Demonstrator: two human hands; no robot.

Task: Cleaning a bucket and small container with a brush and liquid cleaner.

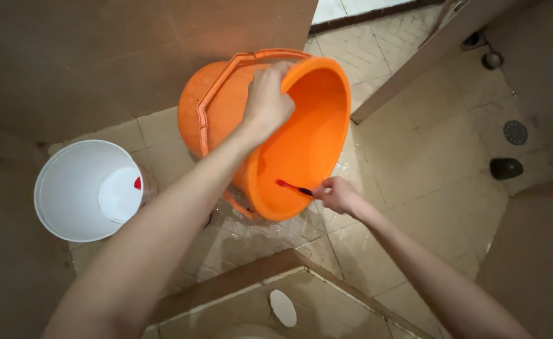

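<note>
An orange plastic bucket (308, 125) is tipped on its side above a wet tiled floor, its mouth facing right and toward me. My left hand (267, 100) grips the top of its rim. At the bucket's lower rim my right hand (336, 194) holds a thin tool with a red tip (287, 184); the tip reaches inside the bucket against its inner wall. The bucket's orange handle (210, 100) lies flat along its outer side.
A white bucket (69, 188) with a white lid inside stands on the floor at the left. A door edge (408, 69) stands at the upper right, with a floor drain (515, 132) and a dark stone-like object (505, 168) beyond. A raised tiled ledge (245, 276) runs below.
</note>
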